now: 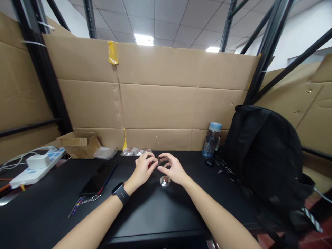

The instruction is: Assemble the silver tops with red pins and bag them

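Observation:
Over the middle of the black table, my left hand (143, 169) and my right hand (174, 170) meet at the fingertips. A small thin dark piece (159, 161), seen nearly edge-on, is pinched by my right thumb and fingers and sits close to the left fingertips. Something small and red (150, 165) shows inside the curled fingers of my left hand, mostly hidden. Just below the right hand, a round shiny metal disc (165, 181) with a red centre lies on the table. My left wrist wears a dark watch (120, 192).
Left on the table (145, 214) are a phone (98, 178), a keychain (86, 200), a power strip (38, 169) and an open cardboard box (81, 145). Small plastic bags (135, 151) lie behind my hands. A water bottle (211, 140) and black backpack (261, 152) stand right.

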